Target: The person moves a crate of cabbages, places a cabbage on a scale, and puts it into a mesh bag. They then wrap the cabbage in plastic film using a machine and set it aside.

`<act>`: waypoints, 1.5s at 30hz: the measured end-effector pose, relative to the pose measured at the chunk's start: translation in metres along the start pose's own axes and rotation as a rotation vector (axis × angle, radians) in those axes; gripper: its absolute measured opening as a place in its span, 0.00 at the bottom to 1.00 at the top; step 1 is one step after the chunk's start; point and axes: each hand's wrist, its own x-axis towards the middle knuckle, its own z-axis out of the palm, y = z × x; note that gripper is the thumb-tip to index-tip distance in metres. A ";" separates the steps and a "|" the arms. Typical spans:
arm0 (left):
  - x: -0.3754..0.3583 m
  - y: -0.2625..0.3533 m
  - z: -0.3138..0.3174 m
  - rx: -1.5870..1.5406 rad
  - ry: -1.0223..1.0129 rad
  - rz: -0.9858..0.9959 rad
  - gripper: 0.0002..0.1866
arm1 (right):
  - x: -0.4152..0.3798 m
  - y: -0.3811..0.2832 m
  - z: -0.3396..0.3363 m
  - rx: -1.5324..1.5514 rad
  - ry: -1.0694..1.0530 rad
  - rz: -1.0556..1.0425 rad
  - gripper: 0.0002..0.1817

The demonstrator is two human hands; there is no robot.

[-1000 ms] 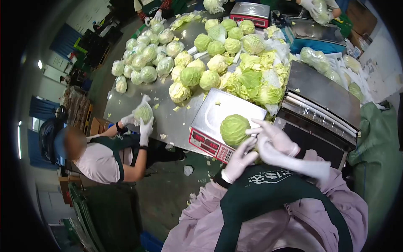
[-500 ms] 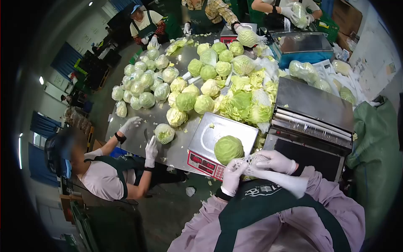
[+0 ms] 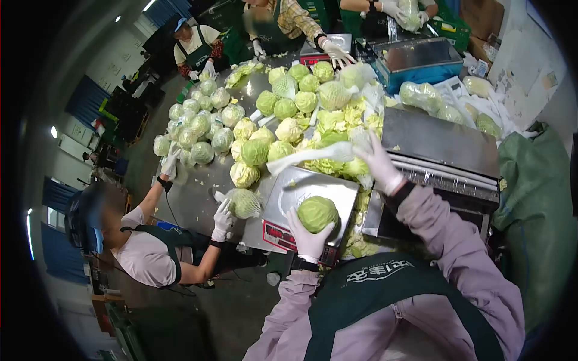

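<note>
A bare green cabbage (image 3: 318,214) rests on the metal pan of a digital scale (image 3: 289,186). My left hand (image 3: 309,236), in a white glove, cups the cabbage's near left side, thumb and fingers round it. Farther up and right, my gloved right hand (image 3: 383,163) holds a white foam net sleeve (image 3: 313,157), bunched at the fingertips. The sleeve's long free end trails left over the scale's far edge. Part of the scale's red display panel is hidden behind my left hand.
Loose leaves and cabbages (image 3: 289,130) lie beyond the scale; wrapped cabbages (image 3: 198,126) are piled farther left. A metal wrapping machine (image 3: 442,138) stands at right. At left, a co-worker's gloved hand (image 3: 223,219) touches a netted cabbage (image 3: 244,203). Other people work across the table.
My left hand has moved onto the cabbage. My right hand has carried the foam net sleeve up and away from my body. The co-worker's far hand has reached toward the wrapped cabbages.
</note>
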 end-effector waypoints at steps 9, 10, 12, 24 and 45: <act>0.020 -0.043 0.014 -0.602 -0.058 -0.146 0.49 | -0.140 0.047 -0.021 -0.176 -0.601 0.307 0.21; 0.025 -0.052 0.013 -0.648 -0.071 -0.137 0.46 | -0.149 0.047 -0.025 -0.165 -0.629 0.354 0.20; 0.032 -0.057 0.006 -0.784 -0.133 -0.204 0.42 | -0.157 0.034 -0.038 -0.228 -0.653 0.288 0.20; 0.060 0.187 0.106 -0.636 -0.849 0.392 0.52 | -0.108 -0.060 -0.191 -0.080 -0.224 0.061 0.49; 0.099 0.273 0.310 -0.703 -1.177 0.050 0.38 | -0.047 -0.035 -0.350 -0.430 0.081 0.223 0.38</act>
